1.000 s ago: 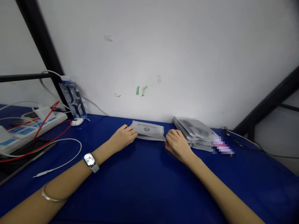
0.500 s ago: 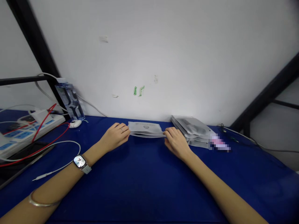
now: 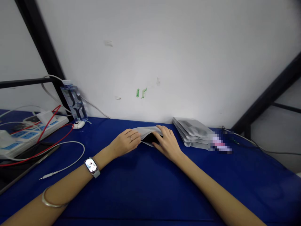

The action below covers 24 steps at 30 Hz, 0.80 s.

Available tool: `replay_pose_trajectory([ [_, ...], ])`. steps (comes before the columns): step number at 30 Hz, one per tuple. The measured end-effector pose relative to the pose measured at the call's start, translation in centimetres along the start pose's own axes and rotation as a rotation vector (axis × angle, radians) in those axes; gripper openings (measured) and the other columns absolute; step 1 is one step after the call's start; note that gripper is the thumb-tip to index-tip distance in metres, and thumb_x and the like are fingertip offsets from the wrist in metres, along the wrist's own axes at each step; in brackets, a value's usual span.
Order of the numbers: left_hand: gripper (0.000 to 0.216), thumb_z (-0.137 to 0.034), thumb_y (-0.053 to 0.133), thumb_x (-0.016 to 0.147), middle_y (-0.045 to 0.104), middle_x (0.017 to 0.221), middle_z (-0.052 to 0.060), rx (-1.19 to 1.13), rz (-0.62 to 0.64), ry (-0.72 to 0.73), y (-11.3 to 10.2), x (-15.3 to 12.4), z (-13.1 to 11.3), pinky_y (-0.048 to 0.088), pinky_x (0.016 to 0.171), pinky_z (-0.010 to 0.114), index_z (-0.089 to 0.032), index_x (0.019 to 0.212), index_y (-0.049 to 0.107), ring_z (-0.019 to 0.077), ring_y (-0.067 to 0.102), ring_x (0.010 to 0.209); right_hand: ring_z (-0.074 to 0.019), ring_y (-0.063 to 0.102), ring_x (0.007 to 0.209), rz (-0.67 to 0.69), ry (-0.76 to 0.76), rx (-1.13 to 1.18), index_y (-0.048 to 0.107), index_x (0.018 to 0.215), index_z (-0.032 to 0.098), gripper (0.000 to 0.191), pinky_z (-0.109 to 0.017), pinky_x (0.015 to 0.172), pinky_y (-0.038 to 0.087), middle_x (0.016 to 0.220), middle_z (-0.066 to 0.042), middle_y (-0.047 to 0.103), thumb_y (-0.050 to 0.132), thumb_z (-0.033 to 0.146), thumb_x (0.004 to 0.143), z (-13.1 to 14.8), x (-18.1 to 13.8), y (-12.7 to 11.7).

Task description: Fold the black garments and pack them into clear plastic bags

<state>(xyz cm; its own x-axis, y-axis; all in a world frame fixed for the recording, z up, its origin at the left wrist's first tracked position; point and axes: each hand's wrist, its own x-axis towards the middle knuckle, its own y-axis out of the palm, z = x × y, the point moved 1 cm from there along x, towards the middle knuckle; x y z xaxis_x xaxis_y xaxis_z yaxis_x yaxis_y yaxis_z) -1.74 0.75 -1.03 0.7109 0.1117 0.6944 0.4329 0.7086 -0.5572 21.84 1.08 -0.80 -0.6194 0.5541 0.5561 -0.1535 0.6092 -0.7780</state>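
Observation:
A frosted whitish plastic bag (image 3: pixel 146 130) lies at the back of the blue table, its near mouth gaping over a dark inside. My left hand (image 3: pixel 127 142) is closed on the bag's left edge, thumb hidden beneath. At the right side, my right hand (image 3: pixel 168 142) holds the bag's edge with its fingers somewhat apart. The index finger and thumb are at the mouth, while the other fingers rest on the upper layer. To the right of this hand lies a stack of similar frosted bags (image 3: pixel 194 130) with dark contents.
A clear water bottle (image 3: pixel 75 103), a white earbud case (image 3: pixel 79 125) and a power strip (image 3: pixel 25 136) with red and white cables are on the left. A white wall (image 3: pixel 188 62) rises behind the blue table (image 3: pixel 145 188). Black cables (image 3: pixel 254 142) lie at the right.
My hands have come closer together on the bag. Its mouth has bulged open, showing the dark inside. My right hand's fingers have moved to the opening and spread.

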Motion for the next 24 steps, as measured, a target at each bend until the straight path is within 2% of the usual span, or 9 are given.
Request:
replay_pose_trajectory([
  [3,0.013,-0.013,0.048,0.091,0.070,0.103,0.006,-0.078,-0.015,0.068,0.3,0.0,-0.7,0.050,0.094,0.036,-0.016,0.092,0.060,0.0173,0.063,0.103,-0.0370,0.040,0.127,0.034,-0.019,0.024,0.059,0.115,0.012,0.038,-0.049,0.095,0.040,0.143,-0.024,0.039,0.067,0.021,0.079,1.1,1.2,0.9],
  [6,0.014,-0.016,0.048,0.090,0.067,0.113,0.008,-0.211,0.081,0.086,0.9,-0.3,-0.8,0.045,0.104,0.040,-0.017,0.099,0.059,0.0201,0.056,0.118,-0.0360,0.039,0.128,0.050,0.025,0.135,0.065,0.107,0.013,0.026,-0.051,0.096,0.041,0.144,-0.022,0.039,0.059,0.013,0.081,1.6,2.2,2.4],
  [8,0.029,-0.018,0.052,0.088,0.058,0.130,0.013,-0.303,0.219,0.013,1.4,-0.7,-0.3,0.040,0.109,0.044,-0.015,0.117,0.055,0.0244,0.046,0.130,-0.0335,0.039,0.129,0.055,0.070,0.284,0.066,0.105,0.013,0.028,-0.050,0.097,0.042,0.144,-0.020,0.038,0.052,0.008,0.082,1.4,2.2,3.3],
  [11,0.066,-0.007,0.049,0.082,0.036,0.151,0.013,-0.410,0.511,-0.174,1.8,-1.3,0.8,0.036,0.111,0.046,-0.019,0.144,0.030,0.0259,0.030,0.141,-0.0278,0.034,0.135,0.052,0.053,0.547,0.066,0.111,0.016,0.047,-0.047,0.104,0.040,0.147,-0.015,0.032,0.040,-0.003,0.076,0.3,1.5,4.0],
  [14,0.089,0.007,0.035,0.077,0.024,0.157,0.007,-0.450,0.769,-0.331,1.8,-1.9,1.6,0.036,0.108,0.047,-0.033,0.151,0.007,0.0230,0.023,0.144,-0.0251,0.029,0.140,0.060,0.010,0.700,0.066,0.113,0.022,0.061,-0.048,0.109,0.034,0.150,-0.009,0.027,0.035,-0.007,0.070,-1.3,0.6,3.3],
  [16,0.090,0.009,0.029,0.079,0.022,0.158,0.005,-0.430,0.880,-0.386,1.5,-2.0,1.9,0.034,0.108,0.051,-0.039,0.150,0.002,0.0234,0.021,0.145,-0.0255,0.030,0.139,0.078,0.023,0.748,0.067,0.110,0.024,0.060,-0.049,0.111,0.032,0.149,-0.008,0.029,0.036,-0.007,0.070,-2.4,0.2,2.2],
  [20,0.087,0.009,0.026,0.080,0.026,0.157,0.006,-0.324,1.041,-0.487,0.6,-2.1,2.0,0.036,0.104,0.056,-0.040,0.150,0.014,0.0295,0.025,0.143,-0.0251,0.042,0.130,0.162,0.086,0.822,0.069,0.101,0.026,0.050,-0.046,0.108,0.035,0.140,-0.007,0.040,0.043,-0.004,0.070,-3.9,0.0,0.1],
  [22,0.084,0.008,0.030,0.079,0.033,0.153,0.009,-0.249,1.067,-0.584,0.0,-2.8,2.3,0.042,0.097,0.056,-0.039,0.148,0.023,0.0333,0.034,0.138,-0.0234,0.049,0.123,0.192,0.115,0.847,0.068,0.097,0.025,0.046,-0.044,0.105,0.038,0.134,-0.007,0.044,0.044,-0.004,0.070,-4.2,0.0,-0.5],
  [24,0.075,0.003,0.037,0.080,0.045,0.145,0.014,-0.175,1.031,-0.709,-0.6,-4.2,3.1,0.047,0.089,0.052,-0.036,0.144,0.036,0.0359,0.048,0.127,-0.0219,0.054,0.115,0.203,0.147,0.847,0.066,0.096,0.024,0.045,-0.042,0.100,0.042,0.128,-0.008,0.047,0.043,-0.004,0.069,-4.4,0.0,-0.6],
])
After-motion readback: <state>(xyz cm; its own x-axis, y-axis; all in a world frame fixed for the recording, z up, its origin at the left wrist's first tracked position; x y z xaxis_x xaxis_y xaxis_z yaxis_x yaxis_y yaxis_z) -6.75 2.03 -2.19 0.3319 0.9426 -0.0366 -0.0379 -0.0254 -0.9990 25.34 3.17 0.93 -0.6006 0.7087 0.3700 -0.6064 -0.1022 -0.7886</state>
